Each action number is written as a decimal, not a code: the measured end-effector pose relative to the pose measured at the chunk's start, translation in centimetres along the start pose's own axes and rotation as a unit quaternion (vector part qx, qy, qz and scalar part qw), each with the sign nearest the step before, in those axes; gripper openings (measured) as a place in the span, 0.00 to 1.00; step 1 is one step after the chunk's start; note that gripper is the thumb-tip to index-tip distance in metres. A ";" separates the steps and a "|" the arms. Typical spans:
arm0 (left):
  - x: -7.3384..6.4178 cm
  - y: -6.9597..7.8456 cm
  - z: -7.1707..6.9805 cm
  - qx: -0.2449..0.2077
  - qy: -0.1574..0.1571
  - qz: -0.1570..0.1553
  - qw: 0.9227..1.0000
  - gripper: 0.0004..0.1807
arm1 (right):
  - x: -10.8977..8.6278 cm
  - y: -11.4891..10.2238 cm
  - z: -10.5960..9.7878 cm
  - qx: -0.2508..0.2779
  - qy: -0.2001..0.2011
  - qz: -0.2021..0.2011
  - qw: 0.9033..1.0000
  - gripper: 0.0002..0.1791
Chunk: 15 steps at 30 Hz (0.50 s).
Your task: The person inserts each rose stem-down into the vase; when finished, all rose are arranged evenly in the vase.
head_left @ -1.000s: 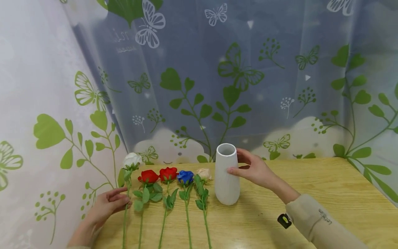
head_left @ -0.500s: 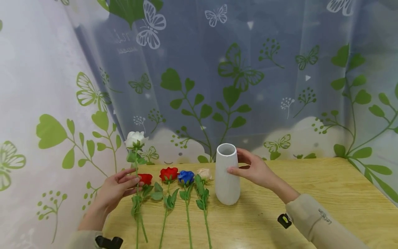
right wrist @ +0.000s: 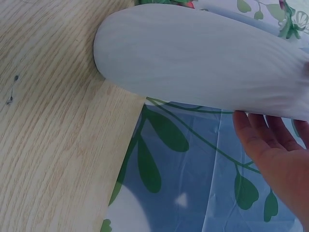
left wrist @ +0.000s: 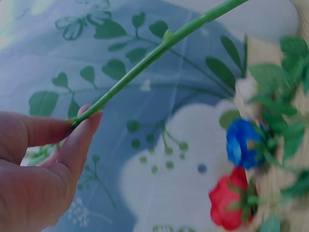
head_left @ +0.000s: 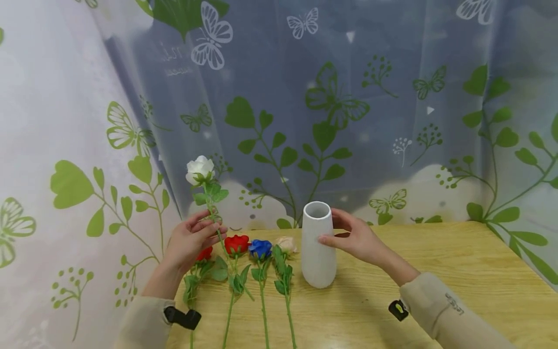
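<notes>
Printed fabric (head_left: 270, 58) with green leaves and butterflies hangs along the far side, blue-grey in the middle and paler at left and right. Before it lies a wood-grain table (head_left: 436, 271). A pale sleeve (head_left: 444, 305) reaches in from the near right, and a second sleeve (head_left: 146, 322) from the near left. On the table, right of a row of flowers, a white vase (head_left: 319, 257) stands upright, its round mouth facing up. Held above the table at left is a white rose (head_left: 200, 170), its bloom leaning left and its stem slanting down to the right, well apart from the vase. The right hand (head_left: 359, 240) grips the upper part of the vase, thumb on the near side and fingers around the right side. The left hand (head_left: 192, 240) pinches the white rose's stem between thumb and fingers. Four roses lie with stems toward the near edge, from left to right: a red rose (head_left: 204, 253) partly hidden by the left hand, another red one (head_left: 237, 245), a blue rose (head_left: 260, 248) and a cream rose (head_left: 286, 244). Smallest are the black wrist fittings (head_left: 183, 317), one by each cuff.
</notes>
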<state>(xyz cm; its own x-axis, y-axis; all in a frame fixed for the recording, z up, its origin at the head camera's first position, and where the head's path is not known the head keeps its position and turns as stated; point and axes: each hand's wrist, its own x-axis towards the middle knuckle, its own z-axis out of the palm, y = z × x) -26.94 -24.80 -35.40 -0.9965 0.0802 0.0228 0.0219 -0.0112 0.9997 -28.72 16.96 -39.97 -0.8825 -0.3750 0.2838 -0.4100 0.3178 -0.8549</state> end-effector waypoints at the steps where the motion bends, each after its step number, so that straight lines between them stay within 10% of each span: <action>1: 0.2 0.3 0.4 -0.024 0.009 0.001 1.000 0.38 | 0.0 0.0 0.0 -0.001 0.000 0.000 1.000 0.41; 15: 2.1 4.1 4.9 -0.222 0.091 0.039 0.970 0.31 | -0.1 -0.1 0.0 0.000 0.002 -0.004 1.000 0.41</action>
<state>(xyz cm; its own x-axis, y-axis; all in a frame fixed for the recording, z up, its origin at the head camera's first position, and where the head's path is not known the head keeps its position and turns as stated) -28.50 -19.75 -31.23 -0.9918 -0.1151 0.0556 0.1012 -0.4416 0.8915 -28.62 16.97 -39.96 -0.8800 -0.3744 0.2922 -0.4171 0.3149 -0.8526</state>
